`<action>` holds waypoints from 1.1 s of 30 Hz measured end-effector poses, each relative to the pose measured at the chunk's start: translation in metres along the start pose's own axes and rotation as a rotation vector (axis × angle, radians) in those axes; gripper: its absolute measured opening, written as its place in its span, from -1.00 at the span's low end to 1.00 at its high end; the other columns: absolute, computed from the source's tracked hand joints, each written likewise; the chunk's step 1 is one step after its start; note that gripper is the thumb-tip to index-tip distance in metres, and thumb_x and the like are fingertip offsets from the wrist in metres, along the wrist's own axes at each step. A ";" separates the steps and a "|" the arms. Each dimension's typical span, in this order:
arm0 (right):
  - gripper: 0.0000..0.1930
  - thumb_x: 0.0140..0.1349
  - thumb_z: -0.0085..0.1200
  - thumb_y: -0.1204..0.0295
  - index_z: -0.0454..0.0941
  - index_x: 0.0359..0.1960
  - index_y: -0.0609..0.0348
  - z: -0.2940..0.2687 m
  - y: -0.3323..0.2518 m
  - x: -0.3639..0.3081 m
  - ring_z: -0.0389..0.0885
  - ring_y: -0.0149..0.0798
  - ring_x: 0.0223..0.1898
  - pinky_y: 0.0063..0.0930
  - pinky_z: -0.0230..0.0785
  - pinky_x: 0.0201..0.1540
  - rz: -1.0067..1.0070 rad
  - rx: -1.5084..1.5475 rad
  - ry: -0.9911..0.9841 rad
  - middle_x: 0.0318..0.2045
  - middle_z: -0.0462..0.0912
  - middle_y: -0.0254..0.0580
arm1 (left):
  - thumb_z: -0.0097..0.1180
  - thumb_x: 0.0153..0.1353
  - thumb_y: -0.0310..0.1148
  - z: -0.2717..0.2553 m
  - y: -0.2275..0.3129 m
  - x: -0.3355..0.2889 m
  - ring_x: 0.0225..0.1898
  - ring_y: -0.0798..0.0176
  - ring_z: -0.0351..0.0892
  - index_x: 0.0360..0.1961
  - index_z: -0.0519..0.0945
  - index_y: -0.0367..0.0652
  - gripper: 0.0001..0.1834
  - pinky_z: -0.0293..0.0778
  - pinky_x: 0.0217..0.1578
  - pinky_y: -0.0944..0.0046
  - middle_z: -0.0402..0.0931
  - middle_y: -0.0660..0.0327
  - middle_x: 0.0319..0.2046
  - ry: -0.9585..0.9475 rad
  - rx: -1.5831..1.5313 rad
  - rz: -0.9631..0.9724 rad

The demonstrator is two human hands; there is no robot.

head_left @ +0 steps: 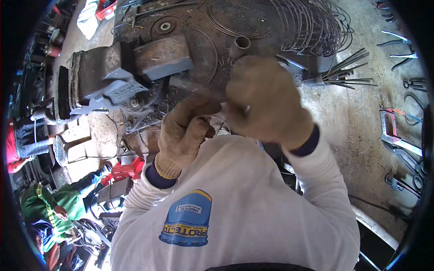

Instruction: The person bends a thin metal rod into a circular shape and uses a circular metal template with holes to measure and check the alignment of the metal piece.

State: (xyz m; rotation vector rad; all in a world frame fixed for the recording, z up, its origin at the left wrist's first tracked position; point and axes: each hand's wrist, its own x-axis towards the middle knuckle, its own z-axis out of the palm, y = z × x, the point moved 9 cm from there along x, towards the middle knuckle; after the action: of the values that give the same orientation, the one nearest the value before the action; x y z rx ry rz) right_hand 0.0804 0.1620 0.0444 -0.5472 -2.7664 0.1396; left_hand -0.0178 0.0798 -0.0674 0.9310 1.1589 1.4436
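My left hand (181, 137), in a tan work glove, is in front of my chest at the bench edge. Its fingers curl toward the thumb; whatever they may pinch is too small to make out. A thin curved wire (220, 119) shows just beside its fingertips. Higher and to the right, my right hand (266, 97), gloved alike and smeared by motion, is closed in a fist. From its left side juts a blurred flat grey bar (194, 86), reaching over the left hand toward the vise; its kind is unclear.
A large bench vise (108, 74) stands at the left of the dark metal bench (253, 16). Bent rods (312, 27) lie coiled at the back right, near a short pipe (239, 46) and a holder of rods (339, 77). Hand tools (398, 126) line the right. A person in green (54, 205) is at lower left.
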 end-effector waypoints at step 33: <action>-0.61 0.55 -0.07 0.14 0.60 -0.03 0.25 0.156 0.086 -0.293 0.65 -0.39 -0.35 -0.52 0.53 -0.31 1.267 1.881 0.258 -0.29 0.70 -0.23 | 0.03 0.50 -0.14 0.115 -0.139 0.011 -0.16 0.06 0.73 0.24 0.43 -0.40 -0.47 0.67 -0.14 0.15 0.65 -0.04 -0.07 -0.124 -0.467 -0.537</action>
State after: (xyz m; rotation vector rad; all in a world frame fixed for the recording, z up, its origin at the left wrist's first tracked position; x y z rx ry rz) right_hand 0.3171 0.1234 -0.2005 -1.2150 -0.6778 2.1550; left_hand 0.1227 0.1143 -0.1758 0.3389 0.8382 1.1210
